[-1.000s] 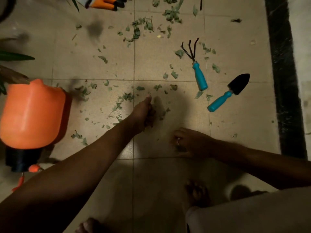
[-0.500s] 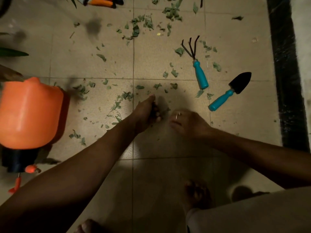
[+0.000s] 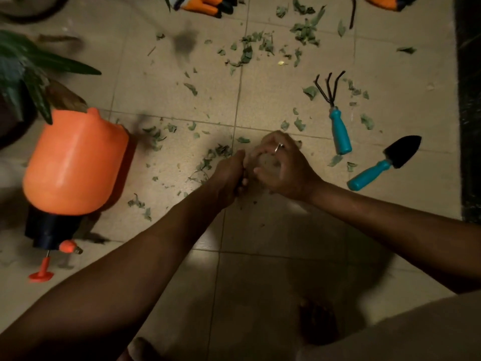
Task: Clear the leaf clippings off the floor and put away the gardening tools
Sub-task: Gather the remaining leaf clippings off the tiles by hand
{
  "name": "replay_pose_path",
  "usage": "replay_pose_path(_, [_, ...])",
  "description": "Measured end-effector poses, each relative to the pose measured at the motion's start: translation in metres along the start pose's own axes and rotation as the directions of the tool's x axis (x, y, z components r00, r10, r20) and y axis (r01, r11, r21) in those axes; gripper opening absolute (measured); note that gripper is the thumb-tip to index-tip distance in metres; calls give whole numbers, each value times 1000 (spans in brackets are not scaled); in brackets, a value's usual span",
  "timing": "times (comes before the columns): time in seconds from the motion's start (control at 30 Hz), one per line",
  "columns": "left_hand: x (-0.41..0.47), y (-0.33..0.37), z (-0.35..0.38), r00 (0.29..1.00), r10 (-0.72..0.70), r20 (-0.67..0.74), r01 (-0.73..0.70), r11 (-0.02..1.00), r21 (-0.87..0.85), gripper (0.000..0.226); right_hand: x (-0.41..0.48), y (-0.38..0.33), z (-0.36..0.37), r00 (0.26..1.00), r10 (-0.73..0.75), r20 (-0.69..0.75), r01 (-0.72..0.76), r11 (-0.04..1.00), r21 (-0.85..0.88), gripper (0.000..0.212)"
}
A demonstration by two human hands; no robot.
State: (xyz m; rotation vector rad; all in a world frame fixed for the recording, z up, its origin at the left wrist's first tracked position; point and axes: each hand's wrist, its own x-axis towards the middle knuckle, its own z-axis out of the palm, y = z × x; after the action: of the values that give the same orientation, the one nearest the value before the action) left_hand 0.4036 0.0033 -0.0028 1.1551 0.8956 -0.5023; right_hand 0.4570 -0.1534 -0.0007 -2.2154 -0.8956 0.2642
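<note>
Green leaf clippings (image 3: 247, 52) lie scattered over the beige floor tiles, thickest at the top centre and to the left of my hands. My left hand (image 3: 230, 174) is curled round a dark bunch of clippings just above the floor. My right hand (image 3: 282, 165), with a ring on it, is cupped right against the left, fingers curved; blur hides what is inside it. A hand rake (image 3: 338, 131) with a teal handle lies to the right. Beside it lies a small trowel (image 3: 374, 170) with a black blade.
An orange pressure sprayer (image 3: 75, 162) lies on its side at the left, below a potted plant (image 3: 23, 71). Orange gloves (image 3: 205, 3) lie at the top edge. A black floor strip (image 3: 468, 100) runs down the right. My bare foot (image 3: 317, 321) is below my arms.
My right hand slid up and left across the floor and now curls against my left hand. The view shifted, bringing the plant and a second glove into sight.
</note>
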Motion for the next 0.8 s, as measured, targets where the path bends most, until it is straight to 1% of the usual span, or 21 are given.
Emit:
replay_pose_path(0.1, [6, 4, -35, 994, 50, -95, -61, 992, -111, 44, 7, 31, 12, 980, 175, -100, -191, 965, -179, 57])
replay_pose_path(0.13, [9, 7, -48, 989, 77, -125, -96, 984, -149, 46, 7, 41, 14, 961, 247, -127, -268, 944, -195, 64])
replay_pose_path(0.2, [14, 11, -75, 966, 137, -220, -181, 964, -196, 51, 1, 58, 19, 918, 367, -152, -387, 911, -140, 71])
replay_pose_path(0.27, [18, 13, -97, 937, 172, -304, -251, 936, -245, 52, -6, 66, 26, 906, 394, -155, -407, 912, -56, 71])
replay_pose_path(0.33, [19, 10, -112, 922, 184, -340, -292, 907, -303, 52, -4, 67, 34, 916, 372, -148, -374, 927, 20, 69])
replay_pose_path(0.43, [19, 2, -123, 918, 169, -359, -304, 882, -360, 53, 17, 59, 47, 940, 325, -106, -326, 945, 2, 63])
replay_pose_path(0.5, [19, -3, -127, 920, 153, -360, -301, 864, -403, 53, 30, 47, 56, 969, 238, -63, -238, 971, 10, 58])
replay_pose_path(0.6, [18, -7, -129, 922, 153, -357, -321, 816, -480, 52, 49, 25, 77, 995, 99, 9, -100, 991, 90, 53])
replay_pose_path(0.7, [14, -5, -130, 927, 166, -336, -332, 781, -529, 53, 65, 2, 103, 995, -20, 94, 6, 989, 148, 46])
replay_pose_path(0.8, [10, -1, -139, 931, 187, -315, -342, 750, -566, 54, 65, -23, 121, 969, -130, 210, 79, 970, 232, 40])
